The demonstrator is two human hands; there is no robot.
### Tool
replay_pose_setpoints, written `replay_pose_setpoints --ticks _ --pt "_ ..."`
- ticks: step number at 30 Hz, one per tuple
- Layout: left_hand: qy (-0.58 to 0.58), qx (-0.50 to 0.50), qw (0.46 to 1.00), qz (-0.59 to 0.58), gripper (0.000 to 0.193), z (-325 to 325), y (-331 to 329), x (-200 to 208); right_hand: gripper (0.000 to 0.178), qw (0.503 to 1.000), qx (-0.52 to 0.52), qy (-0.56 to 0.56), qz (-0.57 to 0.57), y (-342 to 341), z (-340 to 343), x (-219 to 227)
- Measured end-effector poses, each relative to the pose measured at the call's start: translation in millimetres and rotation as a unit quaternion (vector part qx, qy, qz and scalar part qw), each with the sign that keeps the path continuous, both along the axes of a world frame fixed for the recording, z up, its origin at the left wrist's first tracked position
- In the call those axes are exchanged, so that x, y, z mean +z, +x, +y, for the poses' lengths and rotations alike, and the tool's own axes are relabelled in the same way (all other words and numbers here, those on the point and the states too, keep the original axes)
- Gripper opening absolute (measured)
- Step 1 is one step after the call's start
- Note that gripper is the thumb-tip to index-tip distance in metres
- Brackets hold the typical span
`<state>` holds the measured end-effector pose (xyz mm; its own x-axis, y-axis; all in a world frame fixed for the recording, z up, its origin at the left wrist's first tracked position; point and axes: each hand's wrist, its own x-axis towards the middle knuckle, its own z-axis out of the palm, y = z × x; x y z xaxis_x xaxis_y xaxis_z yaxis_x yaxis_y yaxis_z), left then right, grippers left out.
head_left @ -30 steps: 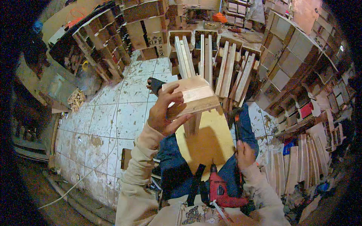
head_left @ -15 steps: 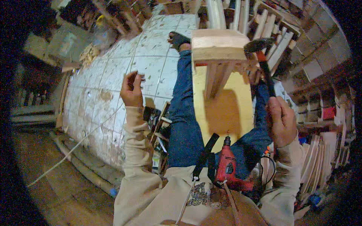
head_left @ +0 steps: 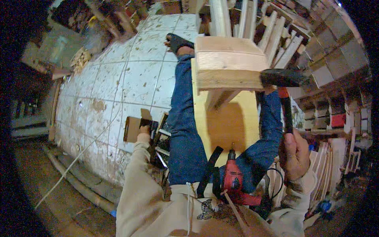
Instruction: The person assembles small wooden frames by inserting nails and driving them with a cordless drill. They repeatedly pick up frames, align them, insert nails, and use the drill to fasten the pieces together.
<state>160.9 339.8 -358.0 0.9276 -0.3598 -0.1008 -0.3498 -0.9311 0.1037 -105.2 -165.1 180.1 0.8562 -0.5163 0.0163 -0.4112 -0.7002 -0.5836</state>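
My right hand (head_left: 296, 156) is wrapped round the dark handle of a hammer (head_left: 286, 78), whose head is beside the right end of a pale wooden piece (head_left: 231, 63). That wooden piece stands on a post above a yellow board (head_left: 200, 118) between my legs. Low at the left, my left hand (head_left: 143, 136) reaches down at an open cardboard box (head_left: 133, 129) beside my thigh. Its fingers are hidden there, so what they touch cannot be made out. A red power drill (head_left: 233, 175) lies against my lap, bit pointing away from me.
White floor tiles (head_left: 142, 79) spread out at the left, crossed by a pale cord (head_left: 71, 161). Long wooden strips (head_left: 220, 19) stand beyond the wooden piece. More slats (head_left: 323, 166) are stacked at the right, near a black cable (head_left: 281, 177).
My left hand has dropped from above the floor to the cardboard box. My right hand has come nearer with the hammer, its head now sideways by the wooden piece's end. The view has shifted slightly.
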Motion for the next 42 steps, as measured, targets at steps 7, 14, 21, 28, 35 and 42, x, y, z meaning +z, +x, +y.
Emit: replay_pose_setpoints --ticks 7,14,21,28,35,42 --pt "-0.162 0.041 0.986 -0.026 0.023 -6 -15 64 0.032 0.989 0.055 0.136 0.008 11 -2 10" --pt "-0.198 0.073 0.977 -0.040 0.033 -18 -19 174 0.034 0.981 0.083 0.171 -0.034 10 -1 12" --pt "-0.437 0.135 0.885 -0.086 0.028 -81 -19 284 0.041 0.973 0.087 0.211 0.016 8 -9 5" --pt "-0.643 -0.092 0.739 -0.177 0.022 -261 -18 512 0.042 0.971 0.097 0.218 -0.032 6 -2 8" --pt "-0.541 -0.204 0.813 0.067 0.016 -372 -37 556 0.039 0.963 0.088 0.251 -0.037 -2 -3 25" --pt "-0.537 -0.277 0.797 0.008 0.026 -365 -29 534 0.029 0.977 0.074 0.178 -0.090 -11 -1 50"
